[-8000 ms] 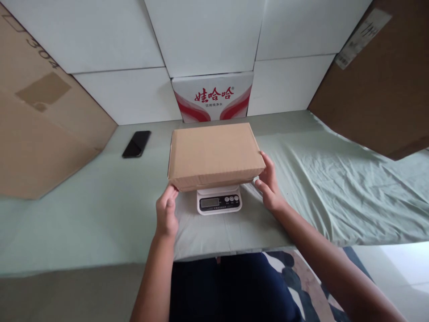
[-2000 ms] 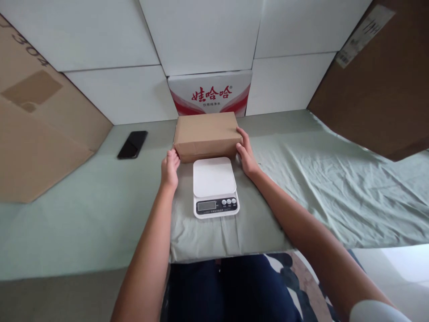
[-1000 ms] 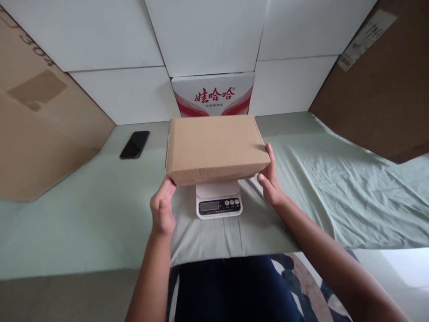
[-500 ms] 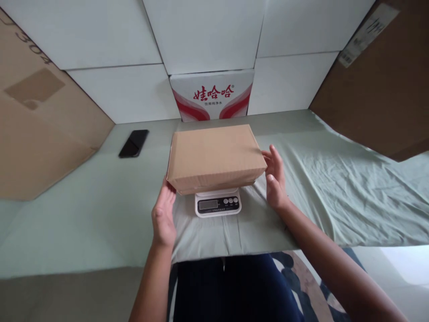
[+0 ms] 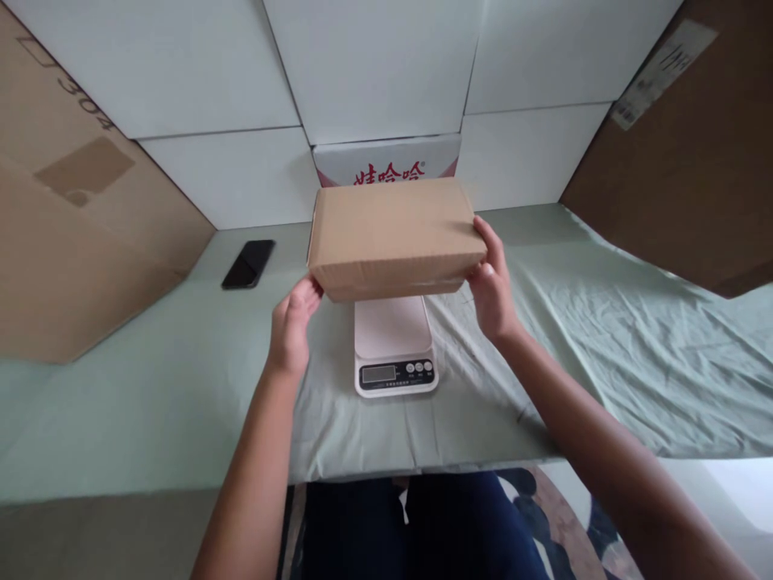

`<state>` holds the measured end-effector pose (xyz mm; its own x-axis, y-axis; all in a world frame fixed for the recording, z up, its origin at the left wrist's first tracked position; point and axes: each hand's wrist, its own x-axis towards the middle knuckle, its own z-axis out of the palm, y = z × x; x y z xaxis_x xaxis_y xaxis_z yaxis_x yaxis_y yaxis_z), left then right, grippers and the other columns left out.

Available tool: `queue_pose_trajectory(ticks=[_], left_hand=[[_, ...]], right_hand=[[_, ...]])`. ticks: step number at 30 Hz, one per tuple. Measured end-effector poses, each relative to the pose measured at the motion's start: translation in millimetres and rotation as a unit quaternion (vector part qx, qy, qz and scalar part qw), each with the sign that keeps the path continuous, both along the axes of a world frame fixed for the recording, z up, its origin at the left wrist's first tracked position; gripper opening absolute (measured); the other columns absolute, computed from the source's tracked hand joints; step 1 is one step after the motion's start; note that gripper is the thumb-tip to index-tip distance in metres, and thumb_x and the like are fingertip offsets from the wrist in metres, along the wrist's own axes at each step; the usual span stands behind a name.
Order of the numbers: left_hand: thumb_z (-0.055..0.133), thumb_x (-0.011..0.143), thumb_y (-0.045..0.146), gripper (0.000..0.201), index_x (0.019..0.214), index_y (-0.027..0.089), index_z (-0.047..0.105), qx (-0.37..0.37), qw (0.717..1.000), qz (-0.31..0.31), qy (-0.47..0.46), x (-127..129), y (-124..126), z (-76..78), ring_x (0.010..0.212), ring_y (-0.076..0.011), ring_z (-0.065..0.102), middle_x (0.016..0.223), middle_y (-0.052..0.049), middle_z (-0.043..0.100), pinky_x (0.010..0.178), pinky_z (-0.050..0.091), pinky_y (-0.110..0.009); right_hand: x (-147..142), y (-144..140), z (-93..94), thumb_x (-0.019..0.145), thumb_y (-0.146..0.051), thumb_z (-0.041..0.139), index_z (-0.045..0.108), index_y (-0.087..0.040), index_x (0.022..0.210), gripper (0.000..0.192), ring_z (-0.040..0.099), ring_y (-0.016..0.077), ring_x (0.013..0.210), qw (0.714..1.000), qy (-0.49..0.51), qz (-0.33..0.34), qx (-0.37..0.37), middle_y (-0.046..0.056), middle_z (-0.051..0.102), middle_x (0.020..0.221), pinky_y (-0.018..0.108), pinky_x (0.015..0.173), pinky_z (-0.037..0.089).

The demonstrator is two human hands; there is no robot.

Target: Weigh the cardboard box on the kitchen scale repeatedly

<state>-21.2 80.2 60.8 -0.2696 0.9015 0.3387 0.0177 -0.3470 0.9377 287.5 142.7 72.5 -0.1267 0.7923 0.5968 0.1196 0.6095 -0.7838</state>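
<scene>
A closed brown cardboard box [image 5: 392,234] is held in the air above the far end of a white digital scale [image 5: 393,345]. My left hand [image 5: 291,322] grips the box's lower left corner from below. My right hand [image 5: 492,282] clasps its right end. The scale's white platform is bare, and its display and buttons face me. The scale sits on a pale green cloth [image 5: 181,379] that covers the table.
A black phone [image 5: 248,263] lies on the cloth at the left. A white carton with red characters [image 5: 386,161] stands against the white wall panels behind the box. Large brown cardboard sheets lean at far left [image 5: 78,234] and far right [image 5: 682,153].
Half a second ago the box sat on the scale with both hands loose beside it. Now both hands grip it and it has risen and moved away from me, baring the platform.
</scene>
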Motion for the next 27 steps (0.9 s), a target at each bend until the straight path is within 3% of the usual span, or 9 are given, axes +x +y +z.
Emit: queue_pose_trajectory(ticks=[2,6,10,16,19,22,27], left_hand=[[0.054,0.08,0.092,0.095,0.135,0.018,0.074,-0.01,1.0,0.0,-0.017,-1,31,-2.8,0.151,-0.0399,0.051,0.149,-0.02,0.066,0.127,0.036,-0.057],[0.058,0.072,0.096,0.103,0.135,0.016,0.073,-0.059,0.997,0.006,-0.041,2,68,-27.6,0.153,-0.0409,0.047,0.155,-0.024,0.06,0.128,0.034,-0.056],[0.06,0.072,0.094,0.102,0.137,0.017,0.071,-0.105,0.994,0.011,-0.042,1,72,-45.1,0.153,-0.0396,0.047,0.155,-0.023,0.06,0.128,0.034,-0.054],[0.052,0.081,0.092,0.1,0.143,0.015,0.067,-0.113,0.993,0.025,-0.034,-5,71,-46.1,0.153,-0.0372,0.048,0.16,-0.023,0.055,0.128,0.035,-0.05],[0.054,0.077,0.095,0.104,0.143,0.015,0.068,-0.121,0.992,0.021,-0.035,-2,71,-45.7,0.152,-0.0387,0.049,0.159,-0.024,0.056,0.127,0.036,-0.052],[0.058,0.069,0.098,0.111,0.141,0.014,0.069,-0.111,0.993,0.02,-0.031,1,66,-38.8,0.15,-0.042,0.051,0.156,-0.026,0.058,0.126,0.036,-0.056],[0.052,0.081,0.092,0.099,0.139,0.014,0.07,0.008,0.999,0.035,0.021,5,28,-19.6,0.15,-0.0406,0.052,0.149,-0.023,0.066,0.125,0.039,-0.055]], right_hand=[[-10,24,-5.6,0.099,-0.074,0.039,0.035,-0.043,0.161,0.07,0.035,0.0362,0.162,1.0,0.027,0.012,-0.003,-0.005,0.036,0.175,0.06,0.132,0.036],[-24,54,-29.7,0.098,-0.071,0.046,0.038,-0.033,0.161,0.074,0.031,0.0331,0.164,0.998,0.049,0.009,-0.033,0.002,0.037,0.175,0.056,0.138,0.024],[-25,60,-46.3,0.096,-0.072,0.05,0.035,-0.03,0.163,0.081,0.023,0.0304,0.168,0.996,0.028,0.018,-0.081,0.002,0.033,0.178,0.053,0.141,0.015],[-19,66,-59.5,0.097,-0.074,0.043,0.018,-0.046,0.168,0.081,0.022,0.0227,0.169,0.988,0.045,0.045,-0.138,-0.012,0.024,0.18,0.054,0.14,0.022],[-20,70,-65.4,0.096,-0.075,0.045,0.021,-0.042,0.168,0.083,0.019,0.0224,0.17,0.988,0.04,0.045,-0.145,-0.011,0.021,0.181,0.051,0.141,0.018],[-22,68,-58.4,0.095,-0.077,0.045,0.018,-0.041,0.169,0.087,0.017,0.0234,0.171,0.989,0.039,0.045,-0.136,-0.01,0.02,0.181,0.052,0.141,0.017],[-14,33,-23.9,0.098,-0.079,0.037,0.017,-0.041,0.169,0.083,0.017,0.0295,0.17,0.999,-0.003,0.026,-0.026,-0.007,0.021,0.181,0.059,0.14,0.017]])
